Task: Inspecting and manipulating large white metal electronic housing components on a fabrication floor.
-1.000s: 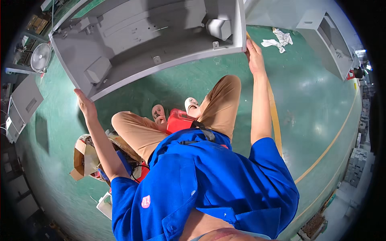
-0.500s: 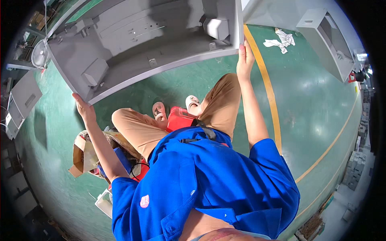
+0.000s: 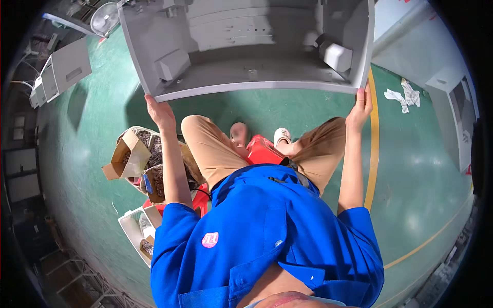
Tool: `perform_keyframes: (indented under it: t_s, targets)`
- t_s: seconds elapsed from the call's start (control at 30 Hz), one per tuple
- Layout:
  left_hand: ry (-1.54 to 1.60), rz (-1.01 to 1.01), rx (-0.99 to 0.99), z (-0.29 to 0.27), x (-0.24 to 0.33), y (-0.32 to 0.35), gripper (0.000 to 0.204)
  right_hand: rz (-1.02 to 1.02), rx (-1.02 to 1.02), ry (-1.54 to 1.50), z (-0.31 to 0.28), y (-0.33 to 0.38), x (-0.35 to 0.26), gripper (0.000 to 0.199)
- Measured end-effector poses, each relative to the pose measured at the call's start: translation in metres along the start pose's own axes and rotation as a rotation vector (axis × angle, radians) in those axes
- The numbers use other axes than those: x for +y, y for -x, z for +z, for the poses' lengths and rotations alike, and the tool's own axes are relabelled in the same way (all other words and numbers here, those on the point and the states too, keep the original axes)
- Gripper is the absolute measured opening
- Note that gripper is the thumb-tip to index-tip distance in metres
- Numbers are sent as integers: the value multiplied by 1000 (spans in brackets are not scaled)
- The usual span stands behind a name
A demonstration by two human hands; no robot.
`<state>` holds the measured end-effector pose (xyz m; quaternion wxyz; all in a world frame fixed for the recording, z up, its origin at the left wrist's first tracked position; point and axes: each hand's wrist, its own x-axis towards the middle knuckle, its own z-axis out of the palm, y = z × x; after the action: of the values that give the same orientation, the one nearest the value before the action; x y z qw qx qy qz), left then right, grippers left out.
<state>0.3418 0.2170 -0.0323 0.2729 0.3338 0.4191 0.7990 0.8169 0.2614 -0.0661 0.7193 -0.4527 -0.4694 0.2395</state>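
Note:
A large grey metal cabinet shell (image 3: 231,90), its open side toward me, fills the top of the view. My left hand (image 3: 162,114) grips its near left corner, and my right hand (image 3: 359,110) grips the near right corner. Both hands are closed on the edge, with some fingers hidden behind or beneath it. Inside are a slotted back panel (image 3: 231,31) and a pale angular block (image 3: 336,54) at the right, with a similar block (image 3: 173,64) at the left. The cabinet's far edge is cut off by the picture.
Left of my knees sit a carton (image 3: 126,156) and bags of small dark parts (image 3: 154,154). A white box (image 3: 134,231) stands nearer. A red stool (image 3: 263,150) is between my legs. White rags (image 3: 404,96) lie right of a yellow floor line (image 3: 374,154); another grey cabinet (image 3: 457,110) stands beyond.
The cabinet and both hands have shifted right in the view. Its slanted near edge now runs nearly level, the right end having dropped lower in the picture. The surroundings have shifted too.

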Motion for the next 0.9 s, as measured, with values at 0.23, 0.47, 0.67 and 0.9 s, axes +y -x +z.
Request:
perform_keyframes:
  t_s: [0.23, 0.47, 0.67, 0.9]
  targets:
    - [82, 109, -28, -19, -8, -11, 43, 86, -63, -138, 14, 3, -3, 42]
    - [-70, 13, 46, -46, -7, -11, 53, 179, -102, -102, 30, 16, -5, 40]
    - [-787, 20, -47, -100, -79, 35, 53, 166, -311, 259, 16, 46, 56, 39]
    - [-1713, -12, -205, -93, -106, 81, 60, -135, -560, 1367, -56, 91, 77, 50]
